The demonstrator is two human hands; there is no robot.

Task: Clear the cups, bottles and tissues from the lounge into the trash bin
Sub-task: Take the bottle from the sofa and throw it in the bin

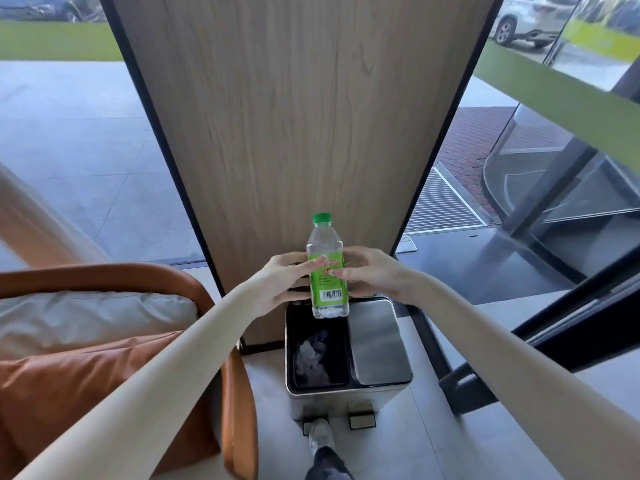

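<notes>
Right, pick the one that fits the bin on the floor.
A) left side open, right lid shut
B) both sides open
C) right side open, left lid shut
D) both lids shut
A: the trash bin's left compartment gapes dark with crumpled waste inside, a foot on its pedal, while the right lid lies flat and shut; the left hand and right hand hold the bottle above it.

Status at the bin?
Left hand, right hand both grip upright clear plastic bottle, green cap. Held over open left side of steel pedal bin. Shoe on left pedal; path clear.
</notes>
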